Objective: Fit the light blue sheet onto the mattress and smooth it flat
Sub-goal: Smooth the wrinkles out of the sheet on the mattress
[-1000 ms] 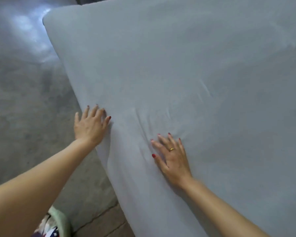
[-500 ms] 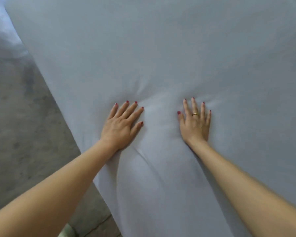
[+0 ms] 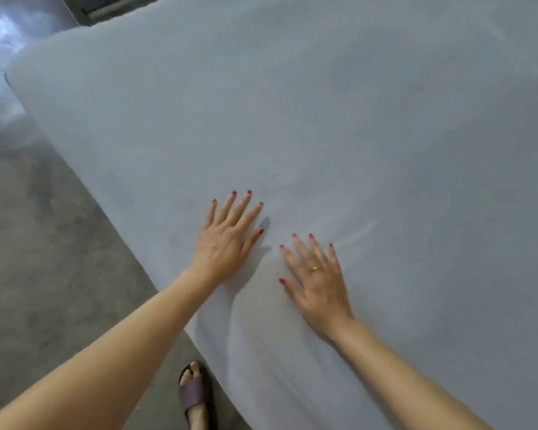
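Since half a second back, the left hand [image 3: 227, 240] has slid further up the sheet [image 3: 370, 135], the right hand [image 3: 319, 280] has dropped back, and a far bed corner has come into view. Left to right: grey concrete floor [image 3: 44, 259], one sandalled foot [image 3: 194, 395], then the light blue sheet covering the mattress. Two hands, both with a released grip, fingers spread flat, pressing the sheet. One fold between them.
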